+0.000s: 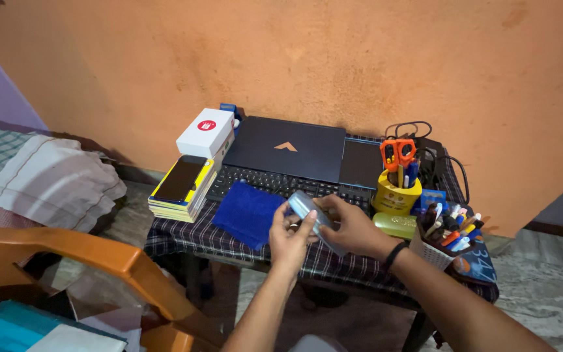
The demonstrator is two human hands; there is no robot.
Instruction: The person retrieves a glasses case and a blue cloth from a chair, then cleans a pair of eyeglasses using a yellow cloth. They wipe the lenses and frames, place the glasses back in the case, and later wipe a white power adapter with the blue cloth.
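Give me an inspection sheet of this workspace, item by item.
Surface: small table under a dark checked cloth.
Job's things: grey flat case held above the table edge, by the blue cloth.
Clutter: closed laptop over a keyboard, white box, phone on stacked books, yellow cup with orange scissors, basket of pens.
Hands: left hand and right hand both grip the case.
Cables: black cables behind the cup.
Surroundings: orange wall, orange chair, folded fabric.
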